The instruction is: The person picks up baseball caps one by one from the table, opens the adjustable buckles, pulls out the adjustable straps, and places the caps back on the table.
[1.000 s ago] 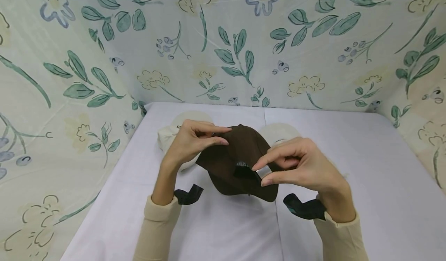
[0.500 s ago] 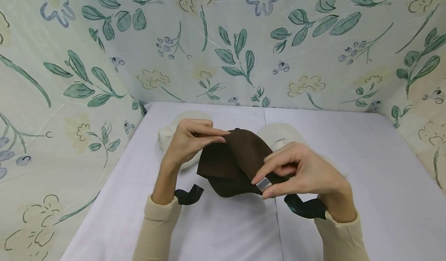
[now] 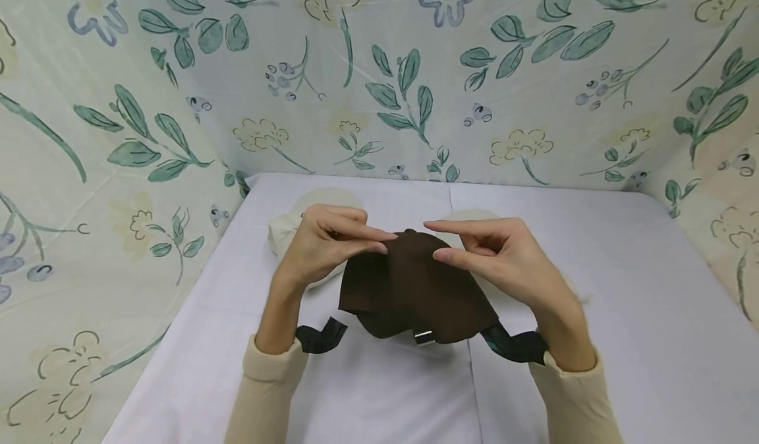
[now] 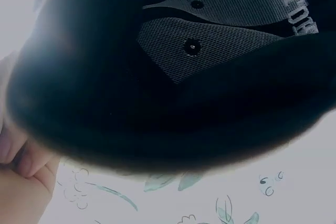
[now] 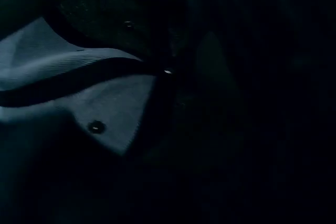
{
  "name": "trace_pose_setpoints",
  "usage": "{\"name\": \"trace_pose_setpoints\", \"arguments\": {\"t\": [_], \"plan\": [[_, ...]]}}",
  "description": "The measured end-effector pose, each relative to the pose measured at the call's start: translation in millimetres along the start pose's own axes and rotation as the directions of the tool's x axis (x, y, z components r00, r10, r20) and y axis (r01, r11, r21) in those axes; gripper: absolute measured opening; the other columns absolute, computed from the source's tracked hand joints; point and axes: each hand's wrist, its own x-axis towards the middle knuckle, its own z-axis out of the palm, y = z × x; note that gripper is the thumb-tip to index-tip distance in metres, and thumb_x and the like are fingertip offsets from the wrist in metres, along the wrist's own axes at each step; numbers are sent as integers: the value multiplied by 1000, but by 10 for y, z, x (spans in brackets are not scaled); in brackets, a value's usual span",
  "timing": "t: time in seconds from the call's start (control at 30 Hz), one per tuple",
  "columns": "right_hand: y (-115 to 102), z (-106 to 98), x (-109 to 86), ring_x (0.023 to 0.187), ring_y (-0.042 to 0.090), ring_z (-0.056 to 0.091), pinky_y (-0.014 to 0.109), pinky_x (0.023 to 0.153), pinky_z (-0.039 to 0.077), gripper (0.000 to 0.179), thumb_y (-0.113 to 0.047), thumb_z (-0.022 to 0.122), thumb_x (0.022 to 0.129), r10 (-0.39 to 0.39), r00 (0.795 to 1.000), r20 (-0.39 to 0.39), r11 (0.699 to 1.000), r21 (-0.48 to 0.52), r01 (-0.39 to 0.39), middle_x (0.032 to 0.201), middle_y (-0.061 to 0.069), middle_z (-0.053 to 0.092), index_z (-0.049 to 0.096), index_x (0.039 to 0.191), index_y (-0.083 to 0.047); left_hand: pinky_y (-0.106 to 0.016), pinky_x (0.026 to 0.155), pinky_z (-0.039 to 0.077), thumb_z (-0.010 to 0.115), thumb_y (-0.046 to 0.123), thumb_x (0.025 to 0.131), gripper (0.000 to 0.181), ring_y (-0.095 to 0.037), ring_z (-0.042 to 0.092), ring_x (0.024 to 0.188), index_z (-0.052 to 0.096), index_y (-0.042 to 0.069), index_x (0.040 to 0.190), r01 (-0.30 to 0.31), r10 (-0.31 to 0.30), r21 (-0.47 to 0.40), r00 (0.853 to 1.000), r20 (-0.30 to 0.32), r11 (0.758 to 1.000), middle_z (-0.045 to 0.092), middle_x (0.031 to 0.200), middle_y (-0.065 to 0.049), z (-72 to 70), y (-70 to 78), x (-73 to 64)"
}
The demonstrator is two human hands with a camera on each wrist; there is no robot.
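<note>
A dark brown baseball cap (image 3: 415,286) hangs over the table in front of me, with a silver buckle (image 3: 423,337) at its lower edge. My left hand (image 3: 323,240) pinches the cap's crown near the top button. Beside the crown's upper right is my right hand (image 3: 504,253), its index finger and thumb apart; whether it touches the cloth is unclear. The left wrist view looks into the cap's inside (image 4: 220,40), which has pale ribbed panels, eyelets and light lettering. The right wrist view of the lining (image 5: 113,108) is very dark.
Behind the left hand lies a cream cap (image 3: 326,197). Another pale cap (image 3: 474,214) is partly hidden behind the right hand. A white cloth covers the table (image 3: 379,391), and flower-printed fabric (image 3: 379,134) walls it at the back and sides.
My right hand has let go of the silver buckle and moved up to the crown. The buckle now hangs at the cap's lower edge. The left hand still pinches the crown.
</note>
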Motion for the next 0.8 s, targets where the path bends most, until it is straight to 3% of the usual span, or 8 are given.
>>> {"name": "trace_pose_setpoints", "arguments": {"t": [0.13,0.33,0.4,0.5,0.57,0.67,0.8], "plan": [[58,45,56,57,17,30,31,51,29,34,-20,82,91,73,997,16,997,3,-73,61,0,28,77,123,-29,-25,53,27,81,-17,77,21,-10,30,55,79,-10,97,-5,5,4,999,32,1000,40,55,4,13,37,0],[107,89,103,59,17,32,30,52,31,25,-18,81,91,102,995,13,993,63,-102,60,-1,31,82,115,-21,-26,54,26,79,-19,77,22,-11,28,55,78,-12,97,-21,21,-8,997,78,1000,39,55,3,23,52,-3],[112,99,110,61,16,37,28,55,36,23,-15,81,91,104,995,14,990,90,-105,59,-2,43,82,114,-17,-26,54,26,79,-19,77,22,-11,28,55,78,-11,97,-24,25,-9,996,89,1000,38,55,3,24,51,-2],[118,112,118,67,13,46,25,61,43,22,-13,81,91,116,993,14,983,139,-117,71,1,68,82,113,-12,-26,54,26,79,-17,77,20,-11,28,55,79,-11,97,-17,18,-12,995,97,1000,39,55,3,24,45,4],[126,121,126,74,12,56,24,66,48,22,-12,80,91,120,993,19,978,171,-121,88,3,78,81,113,-9,-26,54,26,80,-15,78,19,-11,29,55,78,-11,96,-4,7,-26,995,96,1000,41,55,2,20,36,4],[144,124,130,85,13,69,24,73,55,22,-11,79,91,127,991,33,968,213,-132,98,4,81,81,113,-5,-27,54,26,81,-10,80,16,-12,31,56,78,-13,96,19,-12,-68,996,92,998,45,54,-3,10,13,-1],[163,120,134,97,19,75,28,81,59,21,-8,78,92,117,992,51,960,251,-126,106,3,81,80,112,-1,-27,54,27,82,-4,83,18,-12,32,56,77,-14,96,42,-34,-109,996,79,993,46,55,-7,-2,7,-5]]}}
